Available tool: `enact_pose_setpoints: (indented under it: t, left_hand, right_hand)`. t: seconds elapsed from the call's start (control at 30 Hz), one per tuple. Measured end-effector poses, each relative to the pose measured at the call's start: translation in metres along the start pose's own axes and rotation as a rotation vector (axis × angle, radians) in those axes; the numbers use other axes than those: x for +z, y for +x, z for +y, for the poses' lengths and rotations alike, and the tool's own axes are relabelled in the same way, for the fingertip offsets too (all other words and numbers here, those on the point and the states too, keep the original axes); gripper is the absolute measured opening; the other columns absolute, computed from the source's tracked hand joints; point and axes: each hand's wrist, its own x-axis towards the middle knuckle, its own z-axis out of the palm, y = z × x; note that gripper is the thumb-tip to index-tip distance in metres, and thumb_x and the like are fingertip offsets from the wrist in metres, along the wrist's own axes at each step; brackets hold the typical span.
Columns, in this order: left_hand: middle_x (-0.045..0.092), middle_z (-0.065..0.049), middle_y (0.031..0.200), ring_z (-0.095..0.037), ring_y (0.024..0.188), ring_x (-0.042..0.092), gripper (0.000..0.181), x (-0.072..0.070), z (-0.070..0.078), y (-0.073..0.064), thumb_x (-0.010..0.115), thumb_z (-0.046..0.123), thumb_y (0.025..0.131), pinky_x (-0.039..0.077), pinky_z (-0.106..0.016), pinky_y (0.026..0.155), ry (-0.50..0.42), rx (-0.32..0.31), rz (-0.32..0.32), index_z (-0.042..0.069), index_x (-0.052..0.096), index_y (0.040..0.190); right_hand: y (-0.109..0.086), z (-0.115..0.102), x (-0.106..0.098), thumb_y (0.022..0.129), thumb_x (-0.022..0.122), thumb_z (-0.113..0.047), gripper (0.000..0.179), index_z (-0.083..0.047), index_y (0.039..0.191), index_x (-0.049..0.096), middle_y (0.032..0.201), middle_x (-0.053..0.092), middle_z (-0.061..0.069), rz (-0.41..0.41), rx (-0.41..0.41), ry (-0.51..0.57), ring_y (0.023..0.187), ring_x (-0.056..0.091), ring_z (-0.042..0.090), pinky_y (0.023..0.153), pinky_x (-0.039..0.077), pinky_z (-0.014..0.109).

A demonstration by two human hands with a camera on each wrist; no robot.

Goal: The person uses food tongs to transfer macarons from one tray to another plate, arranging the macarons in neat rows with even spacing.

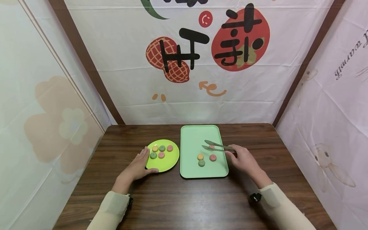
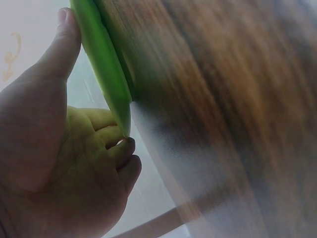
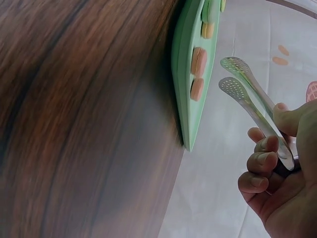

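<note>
My left hand [image 1: 139, 165] rests at the left rim of a lime-green plate [image 1: 167, 166]; its thumb lies over the near rim, the fingers along the left side. Several macarons in yellow, green and pink sit on the plate, among them a pink macaron [image 1: 170, 148]. In my right hand [image 1: 242, 158] are metal tongs [image 1: 215, 144], gripped near the back end. Their perforated tips stand apart with nothing between them, over a mint-green tray [image 1: 198, 134]. One pink macaron [image 1: 211, 147] shows partly behind the tongs. Nearer are a yellow macaron [image 1: 200, 156], a green macaron [image 1: 201, 163] and another pink macaron [image 1: 213, 157].
Plate and tray stand side by side on a dark wooden table [image 1: 184, 201]. A printed fabric wall [image 1: 126, 83] rises at the table's back edge, with more fabric at both sides. Each wrist wears a dark device, partly covered by a pale sleeve [image 1: 110, 207].
</note>
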Motion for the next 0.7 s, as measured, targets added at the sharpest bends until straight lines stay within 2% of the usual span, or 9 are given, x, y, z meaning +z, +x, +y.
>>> enact_pose_setpoints:
  t: [0.17, 0.7]
  left_hand:
    - [0.005, -0.033, 0.175, -0.047, 0.163, 0.01, 0.121, 0.001, 0.0, 0.0, 0.075, 0.062, 0.095, 0.015, -0.061, 0.132, 0.004, -0.006, -0.003, -0.014, 0.012, 0.165]
    - [0.005, -0.033, 0.175, -0.047, 0.163, 0.01, 0.121, 0.0, 0.0, 0.001, 0.075, 0.062, 0.094, 0.015, -0.061, 0.132, 0.001, -0.002, -0.001, -0.015, 0.013, 0.165]
  right_hand:
    - [-0.002, 0.006, -0.004, 0.106, 0.073, -0.021, 0.024, -0.002, 0.12, 0.074, 0.077, 0.061, -0.001, 0.0, 0.015, -0.005, 0.062, 0.05, 0.012, 0.056, 0.043, 0.031]
    - [-0.006, 0.014, -0.012, 0.105, 0.073, -0.021, 0.018, -0.005, 0.114, 0.073, 0.071, 0.054, -0.004, -0.005, 0.059, -0.05, 0.06, 0.047, 0.013, 0.055, 0.04, 0.031]
